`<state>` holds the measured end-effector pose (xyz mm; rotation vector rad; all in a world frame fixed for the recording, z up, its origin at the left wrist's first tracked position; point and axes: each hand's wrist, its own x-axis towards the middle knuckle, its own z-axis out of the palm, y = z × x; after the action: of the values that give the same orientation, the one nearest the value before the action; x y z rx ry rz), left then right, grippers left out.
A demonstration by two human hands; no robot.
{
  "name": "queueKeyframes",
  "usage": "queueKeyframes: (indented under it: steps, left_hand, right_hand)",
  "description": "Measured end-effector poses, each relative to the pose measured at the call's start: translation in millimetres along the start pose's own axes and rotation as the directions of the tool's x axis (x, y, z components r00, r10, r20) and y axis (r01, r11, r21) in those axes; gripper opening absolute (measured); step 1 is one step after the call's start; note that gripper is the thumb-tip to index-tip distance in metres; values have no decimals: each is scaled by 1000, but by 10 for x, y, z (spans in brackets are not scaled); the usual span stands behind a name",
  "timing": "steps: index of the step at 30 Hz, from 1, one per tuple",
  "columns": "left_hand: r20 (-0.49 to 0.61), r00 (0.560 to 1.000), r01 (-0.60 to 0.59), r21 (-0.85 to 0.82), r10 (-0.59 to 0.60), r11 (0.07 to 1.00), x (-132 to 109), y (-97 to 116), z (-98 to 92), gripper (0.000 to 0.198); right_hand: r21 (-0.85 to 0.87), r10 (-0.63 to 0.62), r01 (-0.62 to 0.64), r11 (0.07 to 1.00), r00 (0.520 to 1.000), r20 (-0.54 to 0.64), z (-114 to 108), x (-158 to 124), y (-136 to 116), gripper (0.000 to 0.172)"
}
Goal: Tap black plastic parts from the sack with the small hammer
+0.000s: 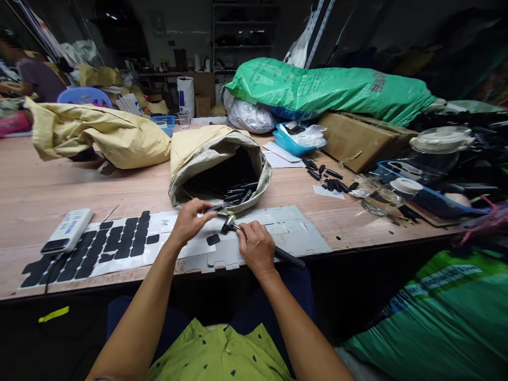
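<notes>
Wood-grain worktable (135, 185) in a dim workshop; one other person (42, 79) sits at far left. One hammer is present, its head (227, 226) above a grey board (297, 227); the right hand (257, 246) has its fingers closed around the shaft. The left hand (192, 219) pinches one slim dark piece (217, 208) between thumb and fingers, near the hammer head. One open sack (184, 159) stands directly beyond both hands, blocking the view behind; the black parts inside appear to be several, but shadow prevents a count. Also noted: one loose black patch (213, 239), many more on a white sheet (159, 254), one white device (69, 230), two green sacks (317, 87), one cardboard box (357, 137), two white-lidded jars (440, 140).
</notes>
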<state>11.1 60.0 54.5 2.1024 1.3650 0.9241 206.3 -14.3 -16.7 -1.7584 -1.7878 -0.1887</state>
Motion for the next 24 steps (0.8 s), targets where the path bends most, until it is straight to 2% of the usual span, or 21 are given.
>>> queueKeyframes:
  steps: [3,7,18,21,24]
  left_hand:
    - [137,990,12,-31,-7,999,-374,-128,-4,14]
    - [153,988,13,62,-23,998,-594,-222,130,17]
    - [129,990,61,12,-62,998,-572,-242,158,14]
    - [126,990,68,19,-70,997,-570,-240,178,16]
    - [126,990,68,7,-69,998,-568,-240,185,15]
  right_hand:
    - [-6,2,-2,1000,1000,-5,-1,1,-1,13]
    - [5,-3,3,1000,1000,-11,-6,-3,1,13]
    - [103,-10,12,995,1000,-20,-55,-29,26,18]
    - [229,-6,18,973,999,-53,-146,-79,-78,23]
    - [388,-17,25,921,1000,-25,-230,-125,-216,25]
